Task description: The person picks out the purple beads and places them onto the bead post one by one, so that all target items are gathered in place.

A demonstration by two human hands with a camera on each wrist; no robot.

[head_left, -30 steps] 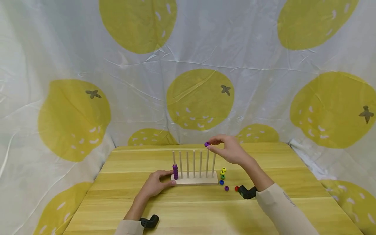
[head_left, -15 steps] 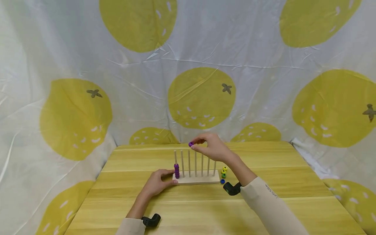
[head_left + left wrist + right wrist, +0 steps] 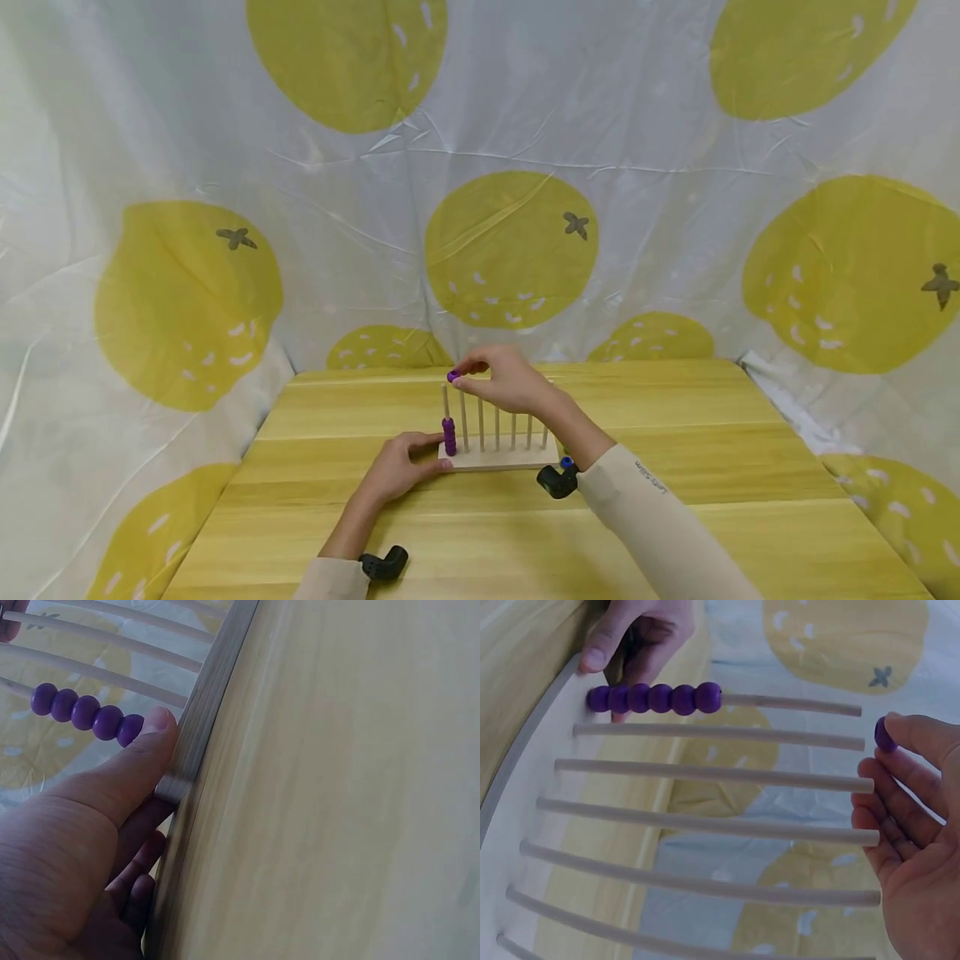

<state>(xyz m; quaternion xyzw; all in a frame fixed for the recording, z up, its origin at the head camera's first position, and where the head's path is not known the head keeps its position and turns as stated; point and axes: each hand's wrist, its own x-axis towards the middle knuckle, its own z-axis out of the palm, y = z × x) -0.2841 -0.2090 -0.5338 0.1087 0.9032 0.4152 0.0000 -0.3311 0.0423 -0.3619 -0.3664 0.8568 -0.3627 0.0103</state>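
Observation:
A wooden peg rack (image 3: 502, 458) with several upright rods stands on the table. Its leftmost rod carries a stack of several purple beads (image 3: 660, 699), while the other rods are bare. My left hand (image 3: 399, 467) grips the left end of the rack's base, thumb in front beside the lowest bead. Between thumb and index finger, my right hand (image 3: 504, 383) pinches one loose purple bead (image 3: 885, 735). That bead is level with the rod tips, close to the leftmost two and apart from them. The right hand's other fingers are loosely bent.
A blue bead (image 3: 566, 462) lies off the rack's right end, partly hidden by the black wrist camera (image 3: 558, 482). The wooden table (image 3: 465, 542) extends in front of the rack. Behind it hangs a pale cloth (image 3: 660, 250) with yellow fruit prints.
My right hand has carried the purple bead leftward across the rod tops, from the right side to near the leftmost rod. Its arm now hides the yellow and green beads. My left hand stays put.

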